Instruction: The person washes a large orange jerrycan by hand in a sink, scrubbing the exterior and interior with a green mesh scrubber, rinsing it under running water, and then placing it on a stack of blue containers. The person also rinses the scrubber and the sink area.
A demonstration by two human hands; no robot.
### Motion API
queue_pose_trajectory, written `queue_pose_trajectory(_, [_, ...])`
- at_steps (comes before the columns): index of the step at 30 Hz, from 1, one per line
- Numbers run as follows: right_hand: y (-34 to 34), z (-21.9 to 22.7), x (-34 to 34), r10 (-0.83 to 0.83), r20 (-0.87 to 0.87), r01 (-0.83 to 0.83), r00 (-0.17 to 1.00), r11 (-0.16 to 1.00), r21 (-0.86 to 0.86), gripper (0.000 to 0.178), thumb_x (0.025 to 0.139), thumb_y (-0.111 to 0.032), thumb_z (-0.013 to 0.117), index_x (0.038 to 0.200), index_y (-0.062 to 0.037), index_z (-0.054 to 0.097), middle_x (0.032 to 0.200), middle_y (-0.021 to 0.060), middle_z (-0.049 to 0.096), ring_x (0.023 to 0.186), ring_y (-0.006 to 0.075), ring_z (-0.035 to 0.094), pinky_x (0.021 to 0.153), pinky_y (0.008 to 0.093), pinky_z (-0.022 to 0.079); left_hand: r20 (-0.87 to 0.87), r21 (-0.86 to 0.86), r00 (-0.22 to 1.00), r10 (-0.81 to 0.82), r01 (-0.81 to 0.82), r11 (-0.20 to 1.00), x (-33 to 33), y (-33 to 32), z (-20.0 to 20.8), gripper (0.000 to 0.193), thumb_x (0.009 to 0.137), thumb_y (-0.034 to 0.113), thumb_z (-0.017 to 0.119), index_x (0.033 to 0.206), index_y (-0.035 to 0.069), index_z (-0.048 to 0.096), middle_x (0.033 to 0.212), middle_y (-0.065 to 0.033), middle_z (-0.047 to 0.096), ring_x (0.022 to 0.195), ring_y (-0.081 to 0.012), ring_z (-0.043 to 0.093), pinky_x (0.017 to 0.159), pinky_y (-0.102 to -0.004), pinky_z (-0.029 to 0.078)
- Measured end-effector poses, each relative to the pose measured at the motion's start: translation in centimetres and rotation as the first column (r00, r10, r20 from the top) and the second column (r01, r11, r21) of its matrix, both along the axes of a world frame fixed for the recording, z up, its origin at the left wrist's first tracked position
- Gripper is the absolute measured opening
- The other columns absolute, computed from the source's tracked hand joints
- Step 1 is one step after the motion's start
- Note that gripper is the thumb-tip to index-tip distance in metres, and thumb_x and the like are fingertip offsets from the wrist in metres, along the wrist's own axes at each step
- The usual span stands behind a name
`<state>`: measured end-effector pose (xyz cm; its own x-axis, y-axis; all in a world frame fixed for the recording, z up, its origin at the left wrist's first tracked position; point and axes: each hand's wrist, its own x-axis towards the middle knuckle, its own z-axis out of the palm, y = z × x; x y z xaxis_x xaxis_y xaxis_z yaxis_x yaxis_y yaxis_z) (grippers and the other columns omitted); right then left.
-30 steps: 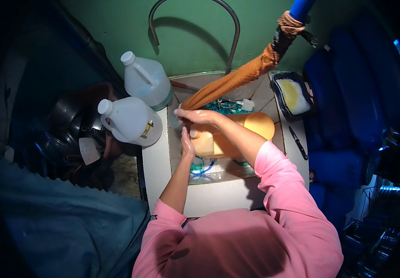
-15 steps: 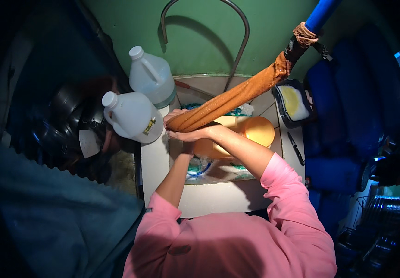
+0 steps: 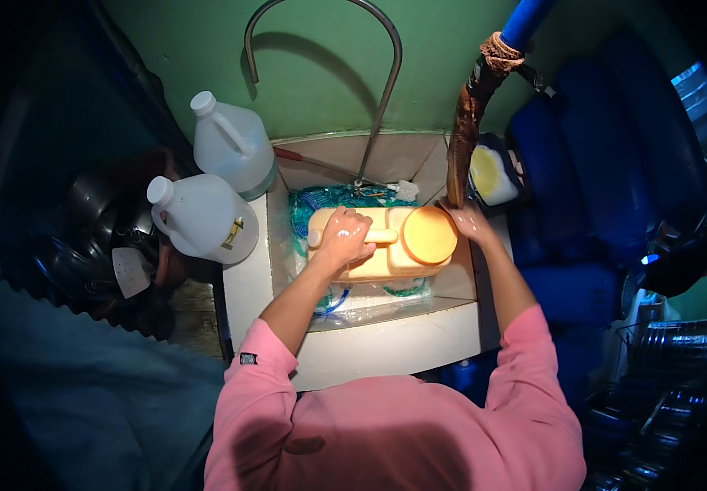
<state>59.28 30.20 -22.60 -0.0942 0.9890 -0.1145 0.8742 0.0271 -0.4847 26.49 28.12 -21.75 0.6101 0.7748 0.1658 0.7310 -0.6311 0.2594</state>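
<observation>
A pale yellow jug (image 3: 353, 266) with a round orange-yellow lid (image 3: 430, 235) lies on its side in the sink (image 3: 452, 299). My left hand (image 3: 347, 237), wet, is closed around the jug's handle (image 3: 382, 236). A brown cloth sleeve (image 3: 461, 151) hangs from a blue pipe (image 3: 525, 23), tied on near its top. My right hand (image 3: 470, 222) is at the sleeve's lower end, just right of the lid, and appears closed on it; its fingers are partly hidden. Green-blue netting (image 3: 308, 209) and clear plastic lie beneath and around the jug.
Two translucent jugs, one behind (image 3: 235, 147) and one in front (image 3: 206, 219), stand on the sink's left ledge. A curved metal faucet (image 3: 386, 98) rises behind. At the right are a tray with a yellow-white sponge (image 3: 493, 176) and blue containers (image 3: 607, 164). Dark pots (image 3: 96, 204) sit left.
The sleeve swung from stretched across the sink to hanging at the right. My left hand left it for the jug's handle, and my right hand moved right with its lower end.
</observation>
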Motion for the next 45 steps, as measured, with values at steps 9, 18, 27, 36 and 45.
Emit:
queue_pose_trajectory(9, [-7.3,6.7,-10.1,-0.127,-0.634,0.316,0.763,0.928,0.195,0.025,0.092,-0.009,0.059,0.113,0.0013,0.068,0.104,0.0185,0.074,0.097,0.0282,0.072,0.085,0.0390,0.054,0.123,-0.208,0.992,-0.024,0.049,0.977,2.2,-0.3,-1.5,0.037,0.080,0.038,0.064,0.098,0.006,0.070,0.096,-0.0155,0.073,0.083,-0.0350,0.069,0.092,-0.0439,0.049])
queue_pose_trajectory(18, [-4.7,2.3,-11.7,-0.386,0.015,0.385,0.922,0.921,0.053,0.055,0.092,-0.043,0.058,0.134,-0.0069,0.057,0.138,0.0241,0.055,0.137,0.0400,0.040,0.109,0.0610,0.032,-0.157,-0.324,0.988,-0.015,-0.037,0.945,-0.9,0.6,-1.0,0.052,0.082,0.050,0.065,0.111,0.007,0.071,0.103,-0.0200,0.071,0.097,-0.0369,0.067,0.084,-0.0494,0.052])
queue_pose_trajectory(27, [-3.2,1.7,-13.6,0.259,-0.337,-0.228,0.905,0.965,0.128,0.040,0.091,-0.042,0.058,0.100,-0.0032,0.067,0.094,0.0243,0.070,0.092,0.0440,0.065,0.083,0.0504,0.050,-0.034,-0.231,0.998,0.060,-0.066,0.971,-0.9,-0.2,-2.1,0.042,0.072,0.039,0.071,0.095,0.004,0.071,0.076,-0.0190,0.070,0.077,-0.0370,0.070,0.070,-0.0476,0.054])
queue_pose_trajectory(36, [-2.0,5.3,-14.4,0.293,-0.428,-0.321,0.855,0.947,0.009,0.055,0.102,-0.052,0.043,0.108,-0.0028,0.067,0.099,0.0261,0.071,0.103,0.0444,0.065,0.089,0.0493,0.050,-0.079,-0.353,0.972,0.223,-0.236,0.906,0.6,0.4,-1.6,0.034,0.077,0.032,0.068,0.098,0.007,0.073,0.094,-0.0178,0.074,0.092,-0.0332,0.071,0.082,-0.0451,0.055])
queue_pose_trajectory(45, [-1.1,6.6,-14.5,0.090,-0.105,-0.113,0.990,0.963,-0.243,0.070,0.100,-0.067,0.030,0.136,-0.0145,0.058,0.138,0.0206,0.059,0.130,0.0385,0.052,0.110,0.0430,0.040,-0.185,-0.356,0.960,0.211,-0.266,0.896,0.8,0.6,-2.0,0.043,0.078,0.044,0.068,0.109,0.014,0.074,0.109,-0.0100,0.075,0.106,-0.0237,0.069,0.093,-0.0387,0.051])
